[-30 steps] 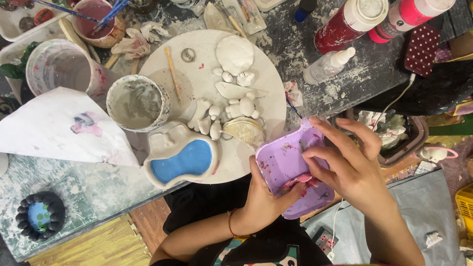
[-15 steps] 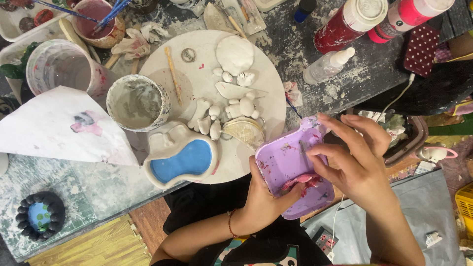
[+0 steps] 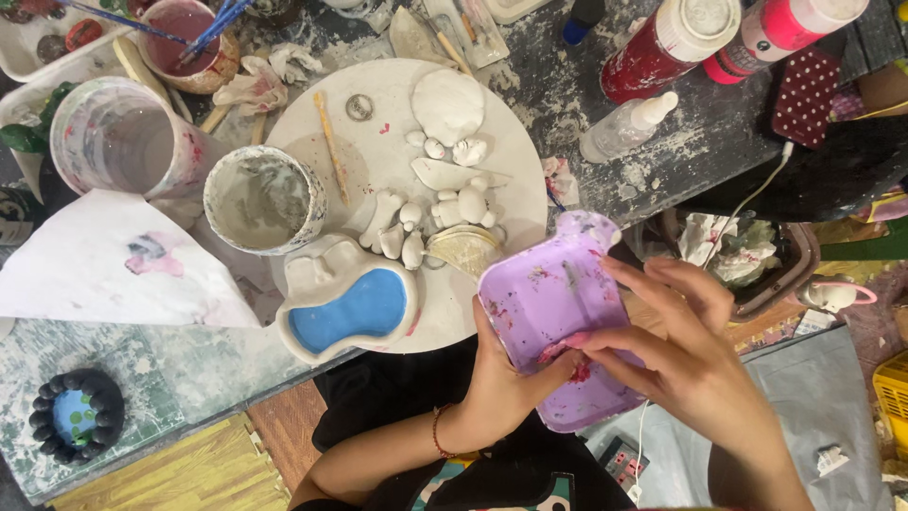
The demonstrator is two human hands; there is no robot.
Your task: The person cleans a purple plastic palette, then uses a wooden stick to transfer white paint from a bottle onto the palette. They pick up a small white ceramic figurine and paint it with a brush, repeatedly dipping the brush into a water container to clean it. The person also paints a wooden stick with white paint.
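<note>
My left hand grips the near left edge of a purple clay tray, holding it off the table's front edge over my lap. My right hand rests on the tray from the right, its fingertips pressing a pink-red smear near the tray's lower middle. Whether a small thing sits under those fingertips I cannot tell. The tray's far end has a rounded lobe pointing at the round white board.
On the round board lie a blue-filled clay dish, several small white clay pieces and a grey-smeared cup. Red and pink paint bottles, a small squeeze bottle, a plastic tub and white paper surround it.
My right fingers have slid a little lower and leftward across the purple tray. The left hand and the tray have barely moved.
</note>
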